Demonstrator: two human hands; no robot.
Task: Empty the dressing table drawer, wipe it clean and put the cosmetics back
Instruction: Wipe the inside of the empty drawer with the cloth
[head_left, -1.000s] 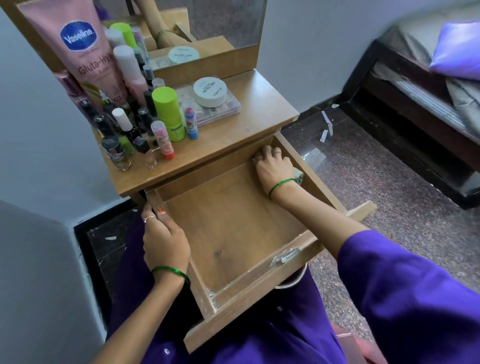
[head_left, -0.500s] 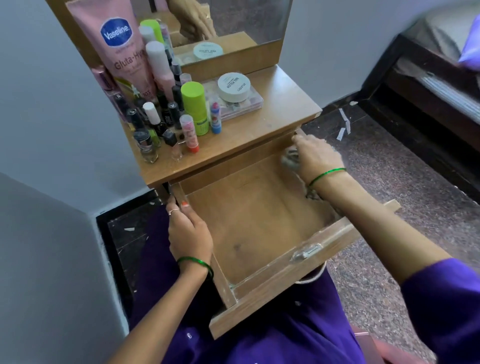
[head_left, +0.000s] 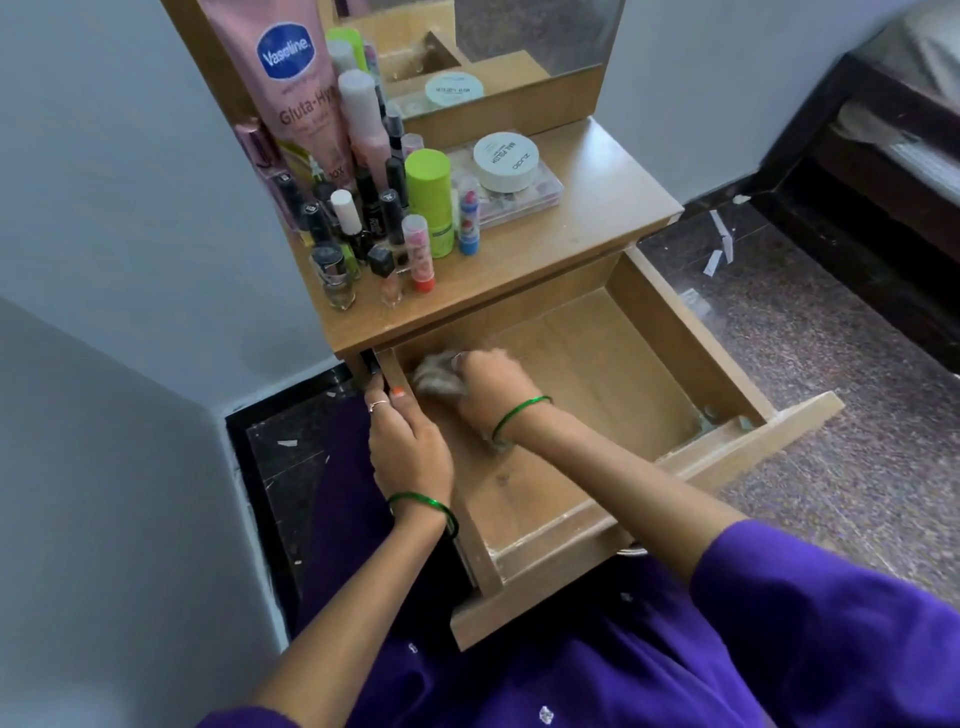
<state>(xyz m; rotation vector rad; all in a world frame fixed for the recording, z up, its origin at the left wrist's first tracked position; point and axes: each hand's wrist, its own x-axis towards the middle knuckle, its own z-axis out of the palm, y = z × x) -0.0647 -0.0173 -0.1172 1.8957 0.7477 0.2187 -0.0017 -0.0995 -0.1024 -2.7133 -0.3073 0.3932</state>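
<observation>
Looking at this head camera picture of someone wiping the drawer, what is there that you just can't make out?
- The cloth: blurred by motion and partly covered by the right hand, so its colour and shape are unclear.
- Left hand fingertips: hidden behind the drawer side wall.
- Small bottles on the tabletop: labels too small to read.
- Vaseline tube: top cut off by the picture edge.
- Drawer handle: hidden beneath the front panel.

I am in a bedroom at home. In front of me stands a small wooden dressing table (head_left: 597, 208) with a mirror (head_left: 519, 41) on top, crowded with a pink lotion tube (head_left: 291, 88), nail polish bottles (head_left: 337, 270) and lip balms (head_left: 467, 218). To my right, a dark-framed bed (head_left: 883, 156) sits on the speckled stone floor (head_left: 831, 364), beside plain pale walls (head_left: 130, 208).
</observation>
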